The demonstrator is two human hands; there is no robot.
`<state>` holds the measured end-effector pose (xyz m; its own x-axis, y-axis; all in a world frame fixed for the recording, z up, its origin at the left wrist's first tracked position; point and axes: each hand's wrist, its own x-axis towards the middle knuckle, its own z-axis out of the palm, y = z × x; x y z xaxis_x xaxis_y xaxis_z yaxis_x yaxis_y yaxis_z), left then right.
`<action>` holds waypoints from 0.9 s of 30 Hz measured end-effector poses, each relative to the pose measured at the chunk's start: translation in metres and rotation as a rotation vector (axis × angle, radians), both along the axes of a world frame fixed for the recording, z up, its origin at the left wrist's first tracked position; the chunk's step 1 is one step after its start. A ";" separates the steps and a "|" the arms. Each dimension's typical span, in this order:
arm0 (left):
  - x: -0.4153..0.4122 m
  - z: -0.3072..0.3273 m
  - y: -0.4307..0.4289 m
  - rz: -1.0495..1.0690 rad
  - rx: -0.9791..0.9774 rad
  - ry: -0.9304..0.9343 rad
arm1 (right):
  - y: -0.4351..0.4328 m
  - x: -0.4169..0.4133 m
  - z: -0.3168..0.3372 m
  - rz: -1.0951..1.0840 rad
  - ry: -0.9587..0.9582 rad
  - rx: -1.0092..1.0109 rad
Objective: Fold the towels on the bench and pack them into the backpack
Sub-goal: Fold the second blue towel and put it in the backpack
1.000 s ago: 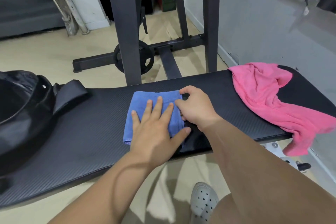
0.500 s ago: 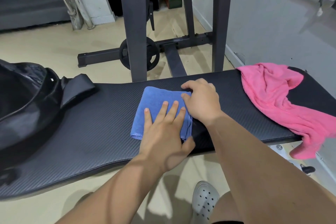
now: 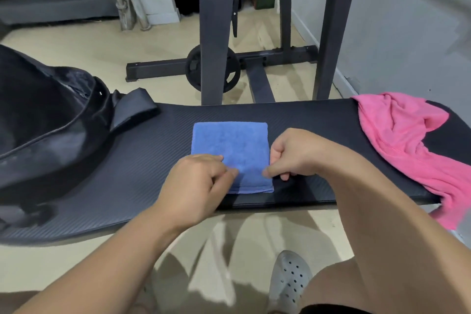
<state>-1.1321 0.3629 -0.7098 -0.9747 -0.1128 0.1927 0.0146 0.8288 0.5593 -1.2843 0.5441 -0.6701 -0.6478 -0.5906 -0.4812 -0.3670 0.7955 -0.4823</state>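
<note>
A blue towel, folded into a small rectangle, lies flat in the middle of the black bench. My left hand pinches its near left part with curled fingers. My right hand pinches its near right edge, thumb on top. A pink towel lies crumpled on the bench's right end, one end hanging over the front edge. The black backpack sits on the bench's left end, its mouth open toward me and a strap trailing to the right.
Behind the bench stands a dark steel rack with a weight plate at its base. A grey wall runs along the right. Beige floor lies beyond and below, and my grey clog shows under the bench's front edge.
My left hand was pressing flat on the towel; now it has slid to the near left and its fingers curl on the cloth. My right hand moved from the far right corner to the near right edge.
</note>
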 end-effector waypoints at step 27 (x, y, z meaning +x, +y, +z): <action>-0.098 0.048 -0.051 -0.084 -0.506 -0.573 | -0.029 -0.017 -0.014 0.061 0.276 -0.065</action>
